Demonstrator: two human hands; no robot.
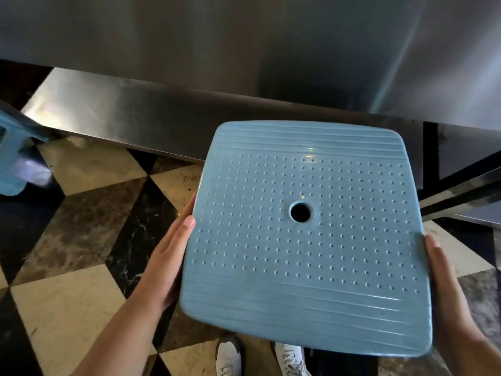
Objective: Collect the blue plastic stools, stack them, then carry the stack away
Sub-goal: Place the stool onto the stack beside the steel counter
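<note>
Two hands hold one blue stool [303, 240] up off the floor [81, 294]. The left hand [168, 256] is flat against the stool's left side, with straight fingers and the thumb tip resting on the top edge. The right hand [444, 283] is pressed against the right side the same way. How its fingers sit under the rim is hidden, so I cannot tell if they curl. The stool sits right between the two hands, seat up, and its legs are hidden below the seat.

I think the stool is light, because plain flat hands can lift it. It looks hard and stiff, not bendy. The seat is smooth and shiny, with little bumps, ridged lines and a round hole [301, 212] in the middle. Smooth plastic can slip, so squeezing from both sides has to stay firm. A safer hold would be fingers hooked under the rim on each side. The hole could take a finger too, but only for a short pull.

Far out past the left hand, by the picture's edge, is another blue stool [10, 164], blurry and only partly seen. It is probably the one to stack with. A shiny metal table [244, 63] stands ahead of both hands. White shoes [230, 356] show under the held stool.
</note>
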